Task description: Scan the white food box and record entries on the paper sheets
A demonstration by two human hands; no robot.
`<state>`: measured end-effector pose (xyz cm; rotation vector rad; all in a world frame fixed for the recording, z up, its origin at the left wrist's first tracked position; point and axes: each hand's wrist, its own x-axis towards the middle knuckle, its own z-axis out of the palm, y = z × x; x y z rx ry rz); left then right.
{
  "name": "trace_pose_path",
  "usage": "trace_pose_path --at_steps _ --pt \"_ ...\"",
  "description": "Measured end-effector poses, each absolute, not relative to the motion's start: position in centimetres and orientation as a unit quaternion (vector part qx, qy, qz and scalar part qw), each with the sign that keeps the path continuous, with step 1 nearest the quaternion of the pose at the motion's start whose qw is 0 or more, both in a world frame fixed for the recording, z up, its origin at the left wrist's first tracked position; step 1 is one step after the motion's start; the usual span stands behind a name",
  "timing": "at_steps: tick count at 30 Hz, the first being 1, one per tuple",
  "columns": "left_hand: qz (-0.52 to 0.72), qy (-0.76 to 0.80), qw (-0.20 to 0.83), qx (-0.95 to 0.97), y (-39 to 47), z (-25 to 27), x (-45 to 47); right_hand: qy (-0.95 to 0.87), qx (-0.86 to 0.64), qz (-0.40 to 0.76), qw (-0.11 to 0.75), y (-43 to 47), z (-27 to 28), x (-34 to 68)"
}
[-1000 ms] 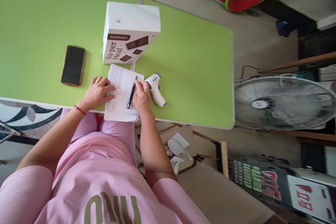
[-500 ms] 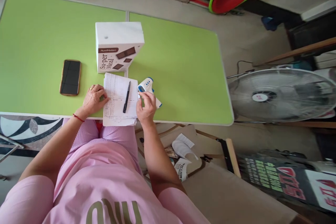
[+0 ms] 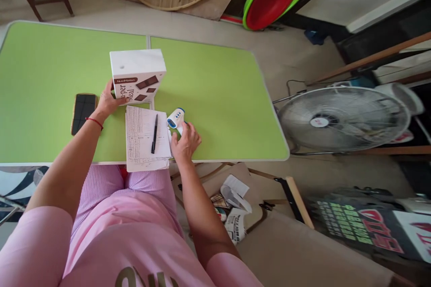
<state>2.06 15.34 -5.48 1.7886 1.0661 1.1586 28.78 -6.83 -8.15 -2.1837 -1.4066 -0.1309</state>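
A white box [image 3: 137, 63] printed "NutriMotion" with brown bars stands upright on the green table. My left hand [image 3: 109, 101] grips its lower left edge, thumb across the front and fingers behind the side. In front of the box lies a stack of written paper sheets [image 3: 139, 132], with a black pen [image 3: 154, 134] on top. Right of the sheets is a white and blue infrared thermometer [image 3: 175, 118]. My right hand [image 3: 185, 142] rests over its handle, thumb and fingers apart; the covered part of the handle is hidden.
A phone [image 3: 85, 110] lies left of the sheets, partly behind my left wrist. A large fan [image 3: 343, 119] stands beyond the right edge of the green table [image 3: 215, 85]. Papers [image 3: 235, 193] lie on a beige seat [image 3: 289, 246] at my right.
My left hand has left the sheets' edge and reached forward onto the box. My right hand has moved off the sheets' right edge over the thermometer's handle. The camera view has shifted.
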Motion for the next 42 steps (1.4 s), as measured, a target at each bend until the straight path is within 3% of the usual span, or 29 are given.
trace_pose_path --at_steps 9,16,21,24,29,35,42 --pt "0.541 0.412 0.380 0.627 10.6 -2.3 2.3 -0.518 -0.814 -0.044 0.259 -6.9 -8.2 28.9" --pt "0.489 0.466 0.405 0.616 6.0 -2.5 2.5 -0.515 -0.819 -0.035 0.252 -6.9 -7.7 29.0" --pt "0.459 0.478 0.328 0.673 5.7 -3.2 2.4 -0.528 -0.817 0.044 0.227 -6.1 -6.3 31.3" --pt "0.436 0.498 0.285 0.693 5.7 -3.6 2.3 -0.494 -0.817 0.093 0.282 -6.2 -4.8 31.5" --pt "0.426 0.507 0.261 0.702 5.5 -3.9 2.4 -0.438 -0.719 0.262 0.471 -8.0 -1.0 25.7" --pt "0.414 0.508 0.263 0.708 5.2 -3.2 2.6 -0.350 -0.631 0.461 0.516 -7.6 1.6 18.6" --pt "0.412 0.508 0.276 0.704 5.0 -3.2 2.7 -0.330 -0.618 0.501 0.509 -6.3 0.5 17.7"
